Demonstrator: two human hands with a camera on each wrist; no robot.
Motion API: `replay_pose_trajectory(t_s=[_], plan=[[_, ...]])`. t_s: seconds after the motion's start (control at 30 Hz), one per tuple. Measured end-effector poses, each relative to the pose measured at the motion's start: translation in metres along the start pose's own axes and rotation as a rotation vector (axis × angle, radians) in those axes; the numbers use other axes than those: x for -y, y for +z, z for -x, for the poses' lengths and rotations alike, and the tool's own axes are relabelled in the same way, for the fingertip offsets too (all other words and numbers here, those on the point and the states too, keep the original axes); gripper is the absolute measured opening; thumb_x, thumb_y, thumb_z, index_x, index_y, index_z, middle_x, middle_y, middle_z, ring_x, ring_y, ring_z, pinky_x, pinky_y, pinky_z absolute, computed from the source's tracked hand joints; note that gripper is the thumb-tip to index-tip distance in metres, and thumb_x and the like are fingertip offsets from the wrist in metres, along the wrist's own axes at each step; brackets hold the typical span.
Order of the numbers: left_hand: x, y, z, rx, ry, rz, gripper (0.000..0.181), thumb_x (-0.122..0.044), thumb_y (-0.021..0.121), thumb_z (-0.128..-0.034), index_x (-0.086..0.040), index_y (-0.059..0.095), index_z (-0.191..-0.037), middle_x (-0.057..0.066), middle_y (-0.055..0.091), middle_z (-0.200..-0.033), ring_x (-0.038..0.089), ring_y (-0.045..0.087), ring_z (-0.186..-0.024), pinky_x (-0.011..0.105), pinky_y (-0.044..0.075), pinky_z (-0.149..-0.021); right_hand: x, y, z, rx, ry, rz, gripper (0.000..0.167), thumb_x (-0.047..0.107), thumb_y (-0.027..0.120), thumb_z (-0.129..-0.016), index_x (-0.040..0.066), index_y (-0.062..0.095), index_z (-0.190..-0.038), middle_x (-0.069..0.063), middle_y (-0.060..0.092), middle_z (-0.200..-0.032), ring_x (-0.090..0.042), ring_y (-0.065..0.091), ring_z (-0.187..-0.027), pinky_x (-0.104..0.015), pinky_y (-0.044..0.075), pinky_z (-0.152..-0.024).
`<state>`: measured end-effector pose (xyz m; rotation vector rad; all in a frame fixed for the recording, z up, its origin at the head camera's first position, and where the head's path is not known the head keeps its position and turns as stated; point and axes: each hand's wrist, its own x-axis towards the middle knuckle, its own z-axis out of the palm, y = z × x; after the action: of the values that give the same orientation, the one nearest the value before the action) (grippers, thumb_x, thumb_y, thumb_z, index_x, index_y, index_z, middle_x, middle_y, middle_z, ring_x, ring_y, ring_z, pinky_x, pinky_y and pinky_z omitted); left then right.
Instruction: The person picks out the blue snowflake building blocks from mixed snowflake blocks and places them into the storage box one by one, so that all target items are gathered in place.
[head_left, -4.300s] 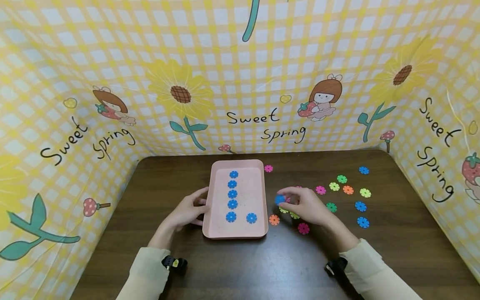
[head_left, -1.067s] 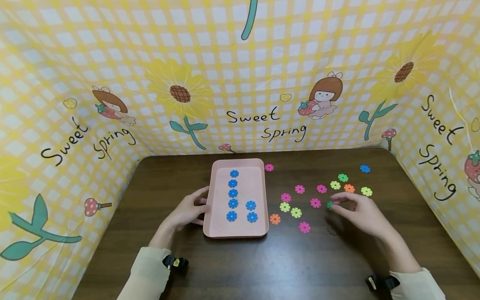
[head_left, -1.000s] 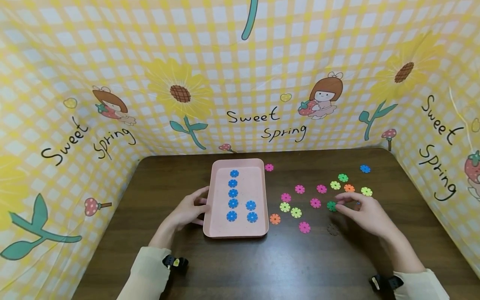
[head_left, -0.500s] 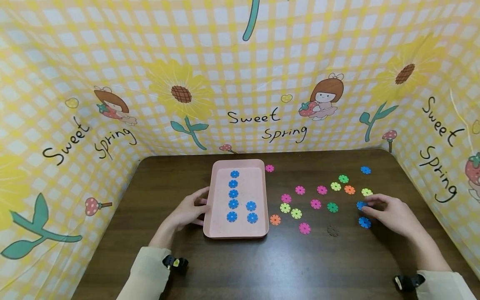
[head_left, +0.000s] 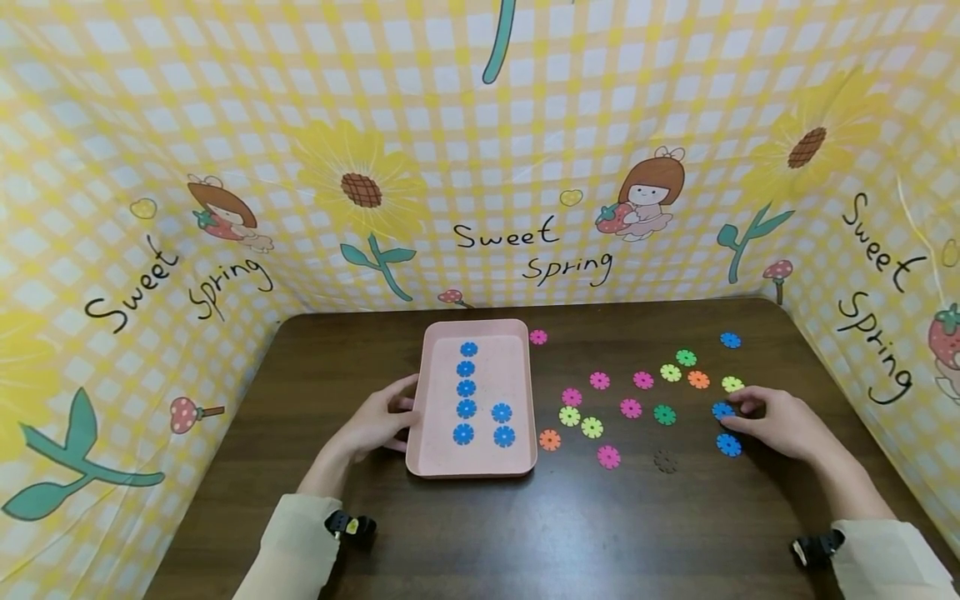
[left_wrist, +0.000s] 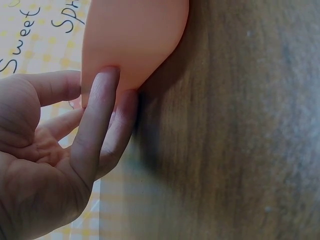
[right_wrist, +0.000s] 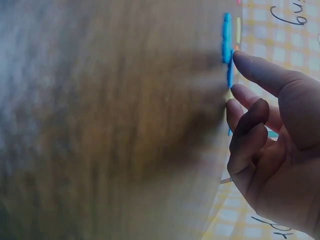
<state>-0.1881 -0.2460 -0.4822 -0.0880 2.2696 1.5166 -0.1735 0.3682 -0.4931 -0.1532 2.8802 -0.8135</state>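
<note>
My left hand (head_left: 378,418) rests at the left side of the pink tray (head_left: 513,367); its fingertips touch the outer wall (left_wrist: 135,35). Inside the tray lie several blue notched plastic discs, one column on the left and two discs at the lower right. My right hand (head_left: 783,423) pinches a blue notched disc (head_left: 722,410) by its edge between thumb and index finger, low at the table on the right. The right wrist view shows the disc (right_wrist: 230,75) edge-on beside the thumb. Another blue disc (head_left: 728,445) lies just below it.
Loose pink, yellow, orange and green discs (head_left: 664,414) lie scattered right of the tray. A dark disc (head_left: 665,461) is hard to see against the brown table (head_left: 600,533). One blue disc (head_left: 731,340) sits far right. Checkered cloth (head_left: 480,150) surrounds three sides.
A second blue disc now lies at the tray's lower right, above the first. My right hand moved from beside the tray to the blue discs at right. The left hand stays put.
</note>
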Motion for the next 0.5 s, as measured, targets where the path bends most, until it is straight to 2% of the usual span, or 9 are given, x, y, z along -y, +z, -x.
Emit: replay_pose_trajectory(t_s=[0.13,0.5], plan=[[0.0003,0.0,0.0003,0.0,0.001,0.005,0.068,-0.006,0.061,-0.1026,-0.017,0.034,-0.163,0.027,0.052,-0.137,0.03,0.069,-0.096,0.046,0.064,-0.068,0.0012,0.0014,-0.0032,0.009,0.003,0.013,0.052,0.041,0.077,-0.094,-0.001,0.068,-0.124,-0.011,0.066,-0.102,-0.031,0.061,-0.094,-0.049,0.049,-0.08],[0.0,0.0003,0.0008,-0.003,0.001,-0.005,0.067,-0.006,0.061,-0.1026,-0.018,0.034,-0.163,0.026,0.052,-0.135,0.029,0.068,-0.095,0.045,0.064,-0.068,0.0041,0.0028,-0.0046,0.011,0.0,0.001,0.045,0.039,0.078,-0.094,0.001,0.069,-0.117,-0.009,0.066,-0.1,-0.027,0.06,-0.091,-0.044,0.048,-0.078]])
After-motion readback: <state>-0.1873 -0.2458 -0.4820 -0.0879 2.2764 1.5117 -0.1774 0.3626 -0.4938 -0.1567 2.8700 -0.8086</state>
